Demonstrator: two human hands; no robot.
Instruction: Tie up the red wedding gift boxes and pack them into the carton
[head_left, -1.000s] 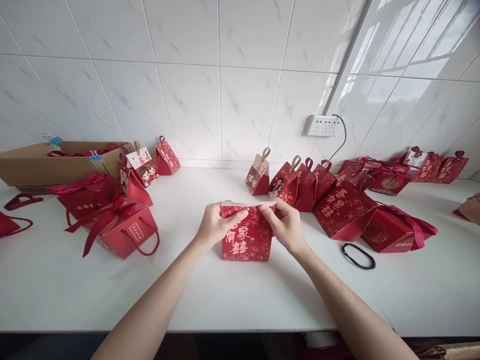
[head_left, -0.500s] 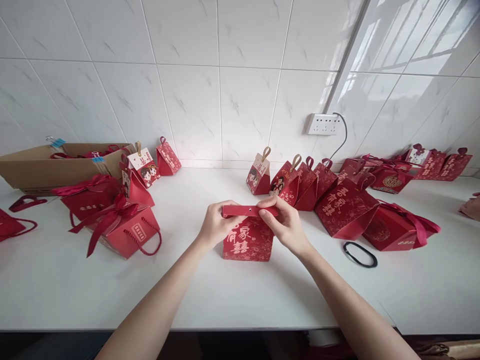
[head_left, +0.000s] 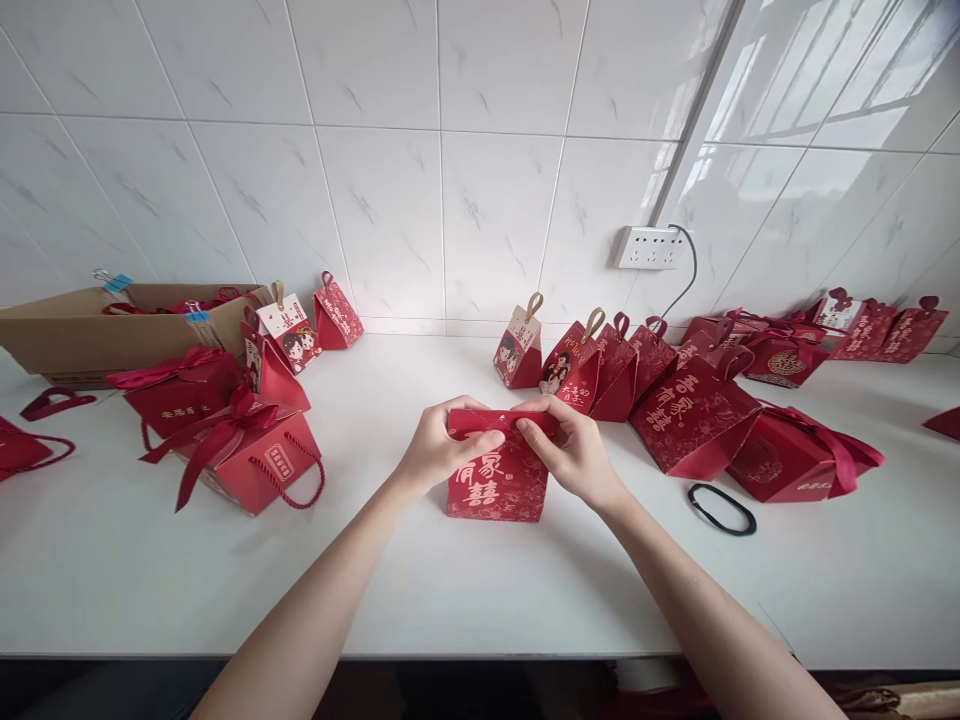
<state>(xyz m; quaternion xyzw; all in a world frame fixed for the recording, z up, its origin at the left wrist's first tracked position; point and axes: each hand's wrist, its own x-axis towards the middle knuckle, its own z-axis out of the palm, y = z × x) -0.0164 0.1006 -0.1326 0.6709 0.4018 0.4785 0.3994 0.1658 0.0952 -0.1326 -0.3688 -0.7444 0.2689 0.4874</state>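
Note:
A red gift box point(head_left: 517, 490) with pale printed characters and floral patterns stands on the white table in front of me. Its top edge is pinched between both hands. My left hand point(head_left: 446, 445) is closed on the top left corner, thumb across the printed front and fingers behind. My right hand point(head_left: 570, 445) grips the top right part the same way, its thumb near a small hole at the middle of the edge. The fingertips behind the box are hidden.
Several finished-looking red boxes with loops point(head_left: 615, 365) stand at the back right. Ribboned boxes point(head_left: 259, 455) and a cardboard carton point(head_left: 45, 330) are at left. A black band point(head_left: 721, 512) lies to the right. A power strip point(head_left: 651, 248) is on the tiled wall.
The top flap, seen as a plain red strip half a second ago, now lies in line with the printed front. Both thumbs press on the front; the box stays in place.

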